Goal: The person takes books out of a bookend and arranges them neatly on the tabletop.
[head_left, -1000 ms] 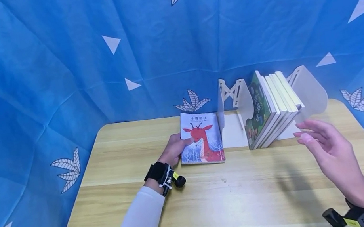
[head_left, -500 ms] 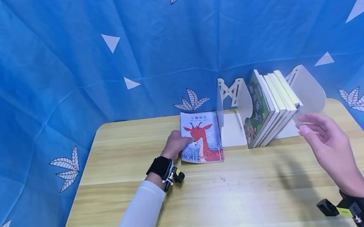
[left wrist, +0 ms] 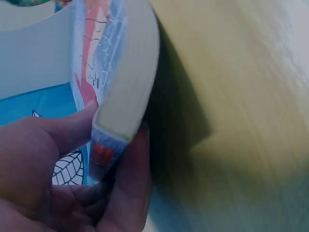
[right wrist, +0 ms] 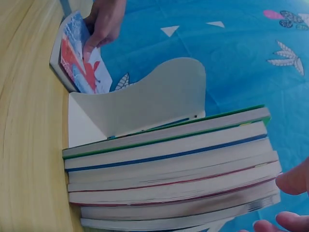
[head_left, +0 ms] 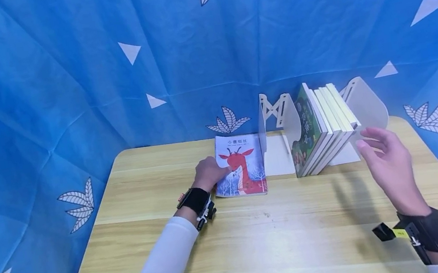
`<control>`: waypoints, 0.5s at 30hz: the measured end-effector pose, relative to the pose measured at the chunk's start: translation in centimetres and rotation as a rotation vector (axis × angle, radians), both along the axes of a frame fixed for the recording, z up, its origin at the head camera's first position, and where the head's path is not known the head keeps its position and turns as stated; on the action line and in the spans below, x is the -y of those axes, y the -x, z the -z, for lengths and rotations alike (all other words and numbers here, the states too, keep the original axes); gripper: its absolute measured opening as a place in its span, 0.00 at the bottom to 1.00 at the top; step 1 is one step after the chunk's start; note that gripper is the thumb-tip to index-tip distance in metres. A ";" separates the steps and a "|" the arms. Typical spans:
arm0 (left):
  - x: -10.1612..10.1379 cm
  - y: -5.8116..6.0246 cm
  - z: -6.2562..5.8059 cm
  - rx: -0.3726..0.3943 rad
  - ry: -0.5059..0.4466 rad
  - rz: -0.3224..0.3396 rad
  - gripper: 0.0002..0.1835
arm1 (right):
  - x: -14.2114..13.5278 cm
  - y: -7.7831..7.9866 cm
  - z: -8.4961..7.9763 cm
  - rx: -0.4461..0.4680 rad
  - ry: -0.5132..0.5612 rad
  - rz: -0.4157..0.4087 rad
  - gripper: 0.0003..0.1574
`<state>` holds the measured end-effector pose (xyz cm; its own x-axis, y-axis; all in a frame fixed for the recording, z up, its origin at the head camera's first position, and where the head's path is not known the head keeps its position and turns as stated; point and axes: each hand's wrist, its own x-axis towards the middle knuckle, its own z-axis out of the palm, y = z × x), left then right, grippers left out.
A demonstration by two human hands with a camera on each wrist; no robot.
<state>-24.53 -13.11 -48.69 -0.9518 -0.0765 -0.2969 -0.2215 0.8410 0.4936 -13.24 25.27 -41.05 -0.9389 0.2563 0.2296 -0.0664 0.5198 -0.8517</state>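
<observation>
In the head view, the left hand [head_left: 210,174] pinches the red-deer book [head_left: 243,168] above the table [head_left: 262,240], beside the white rack [head_left: 367,104]; the right hand [head_left: 390,168], loosely bent, is near the leaning books [head_left: 324,131]. The left wrist view shows thumb and fingers clamped around the spine [left wrist: 104,152]. In the right wrist view, the thumb [right wrist: 293,180] nears the leaning books; contact is unclear.

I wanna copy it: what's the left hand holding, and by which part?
The left hand pinches the deer book by its spine-side edge.
</observation>
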 end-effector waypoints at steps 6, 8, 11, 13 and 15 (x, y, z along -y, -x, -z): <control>-0.5 -0.3 -0.2 -0.055 0.087 0.019 0.24 | -0.1 1.1 0.6 0.049 0.011 -0.010 0.32; -0.5 -0.3 -0.1 -0.062 0.094 0.018 0.24 | 0.0 1.4 0.7 0.070 0.011 -0.015 0.34; -0.6 -0.2 0.1 -0.071 0.112 0.007 0.29 | 0.2 1.8 0.7 0.095 0.019 -0.021 0.36; -0.6 -0.2 0.3 -0.084 0.127 0.001 0.33 | 0.3 2.1 0.7 0.104 0.023 -0.025 0.36; -0.6 -0.3 0.4 -0.103 0.140 -0.002 0.37 | 0.4 2.3 0.7 0.110 0.026 -0.031 0.36</control>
<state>-24.24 -12.54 -49.12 -0.9766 -0.1116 -0.1837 -0.1769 0.9027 0.3921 -15.52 24.91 -41.73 -0.9655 0.2318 0.1185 0.0127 0.4965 -0.8679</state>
